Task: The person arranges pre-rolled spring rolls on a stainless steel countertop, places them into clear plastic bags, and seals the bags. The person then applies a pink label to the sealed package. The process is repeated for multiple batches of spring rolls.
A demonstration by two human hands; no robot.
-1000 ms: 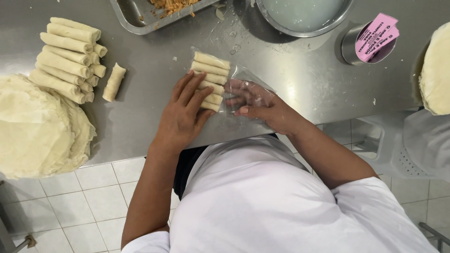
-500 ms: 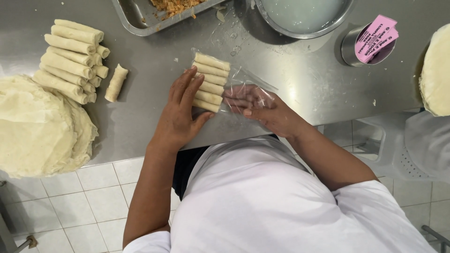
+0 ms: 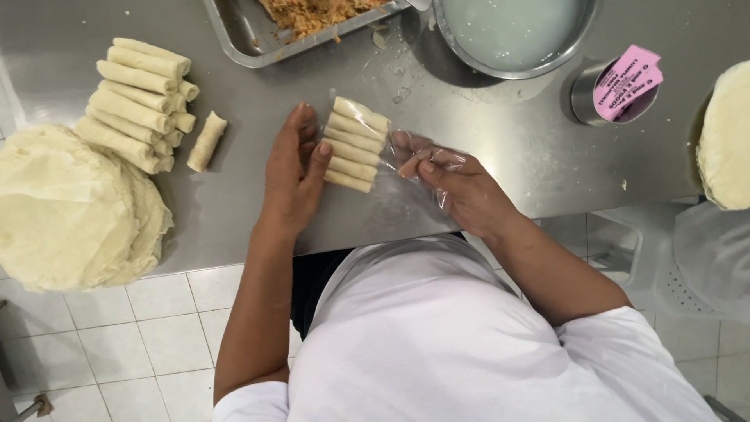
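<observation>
Row of about 5 spring rolls lies side by side on the steel counter, just in front of the torso. Each roll's long axis runs left-right with a slight tilt; the row stacks near-to-far.

Left hand is flat, fingers extended, pressed against the left ends of the rolls, squaring them up. Not gripping anything.

Right hand pinches the mouth of a clear plastic bag, which lies just right of the rolls' right ends and seems to overlap them. So the rolls sit between both hands, bag opening facing them along their long axis. Both hands about equally near.

Materials: rolls pale, matte, doughy, cylindrical; bag thin, glossy, crinkled.

Around: bigger stack of rolls far left, 1 loose short roll beside it, pile of round wrappers at left edge, tray of filling far, metal bowl of cloudy liquid far right.
</observation>
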